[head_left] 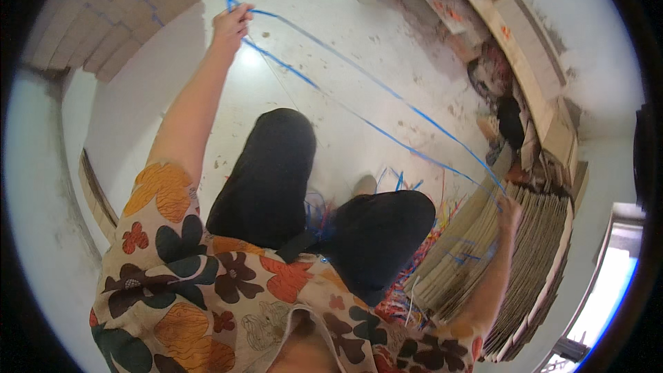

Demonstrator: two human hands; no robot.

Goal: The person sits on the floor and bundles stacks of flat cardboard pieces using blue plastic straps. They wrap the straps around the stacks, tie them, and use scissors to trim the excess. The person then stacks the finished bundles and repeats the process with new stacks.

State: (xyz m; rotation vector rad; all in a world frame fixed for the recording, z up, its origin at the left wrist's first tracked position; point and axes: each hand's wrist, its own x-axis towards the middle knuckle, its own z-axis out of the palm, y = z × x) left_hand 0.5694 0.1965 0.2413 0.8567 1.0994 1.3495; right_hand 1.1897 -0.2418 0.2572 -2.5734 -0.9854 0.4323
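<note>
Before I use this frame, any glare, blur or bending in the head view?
Head view: white glare on the floor just below the left hand; same view, bright opening at lower right washed out; also there, cardboard stack curved near the rim, likely fisheye; parts of the blue strap pale and soft.

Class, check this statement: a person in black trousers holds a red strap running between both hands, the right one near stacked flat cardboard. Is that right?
The colour is wrong: in the head view, the strap running between the left hand and the right hand is blue, not red.
</note>
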